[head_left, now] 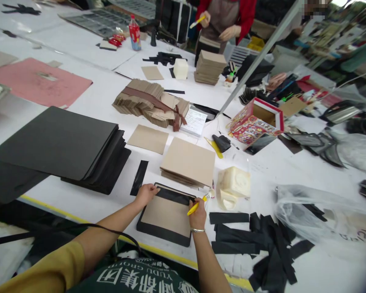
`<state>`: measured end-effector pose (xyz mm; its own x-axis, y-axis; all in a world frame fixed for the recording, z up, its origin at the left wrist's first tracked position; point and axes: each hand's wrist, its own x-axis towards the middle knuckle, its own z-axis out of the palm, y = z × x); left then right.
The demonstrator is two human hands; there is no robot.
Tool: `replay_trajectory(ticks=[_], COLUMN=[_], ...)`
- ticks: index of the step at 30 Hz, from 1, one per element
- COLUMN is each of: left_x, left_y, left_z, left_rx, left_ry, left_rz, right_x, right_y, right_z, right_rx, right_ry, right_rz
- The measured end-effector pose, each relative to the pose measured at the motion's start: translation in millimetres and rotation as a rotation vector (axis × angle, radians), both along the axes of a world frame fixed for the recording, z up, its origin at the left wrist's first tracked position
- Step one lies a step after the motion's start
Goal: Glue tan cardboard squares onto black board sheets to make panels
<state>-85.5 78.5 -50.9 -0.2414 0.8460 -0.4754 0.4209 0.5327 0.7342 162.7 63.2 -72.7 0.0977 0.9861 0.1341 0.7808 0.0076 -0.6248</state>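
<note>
left hand: the left hand [147, 194] has its fingertips drawn narrow at the far left corner of the work; whether they pinch or only press, i cannot tell.
right hand: the right hand [198, 213] holds a yellow-handled brush [197, 206], its fingertips also at the far right corner.
work between the hands: a flat tan rectangular board [166, 213] lies on the counter [105, 85] in front of the person, framed by black edging [161, 236], with a wide black band [175, 195] along its far side.
just beyond: a stack of tan rectangular boards [187, 160] and, left of it, a single thin tan board [148, 138].
left side: a short black strip [139, 178] near the left hand, then a tall stack of large black sheets [57, 140].
right side: a cream-white plastic container [235, 183] near the brush, and a loose heap of flat black strips [271, 244].
farther out: a bundle of tan pieces [140, 97] with a brown ribbon, and an open red patterned box [256, 122].
far side: a co-worker in red sleeves [247, 18] holds another yellow brush [197, 22].
</note>
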Motion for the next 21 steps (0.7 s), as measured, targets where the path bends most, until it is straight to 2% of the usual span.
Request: replay_trajectory(ticks=[4, 11, 21], left_x=[3, 5, 2], left_y=[2, 5, 6], left_z=[-2.3, -6.0, -12.5], left_rx=[0.034, 0.074, 0.023], left_ry=[0.075, 0.211, 0.213], left_rz=[-0.022, -0.015, -0.025], right_x=[3, 0, 0], right_y=[2, 7, 8], right_z=[-7.4, -4.5, 0.8], right_rx=[-0.021, -0.031, -0.024], right_ry=[-0.013, -0.049, -0.084], right_rz=[0.006, 0.016, 0.078])
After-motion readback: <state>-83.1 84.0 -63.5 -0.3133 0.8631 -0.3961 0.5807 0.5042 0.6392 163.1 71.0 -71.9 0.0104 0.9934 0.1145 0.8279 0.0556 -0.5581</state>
